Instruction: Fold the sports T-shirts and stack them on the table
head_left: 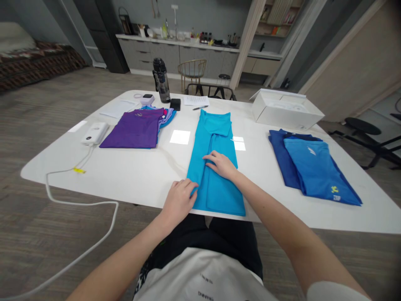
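A turquoise shirt [221, 188] lies in front of me on the white table, folded into a long narrow strip. Its sides are turned inward, and a folded sleeve shows near the far end. My left hand [179, 200] is at the near left edge of the shirt, with thumb and index finger closed around the cloth there. Over the middle fold rests my right hand [222, 165], its fingers apart and touching the top of the fabric.
Folded purple shirts [134, 129] lie at left, near a white power bank [95, 133] with a cable. Folded blue shirts [316, 167] and a white box [282, 113] occupy the right. A water bottle [162, 81], black wallet [175, 104] and pen [200, 108] are farther back.
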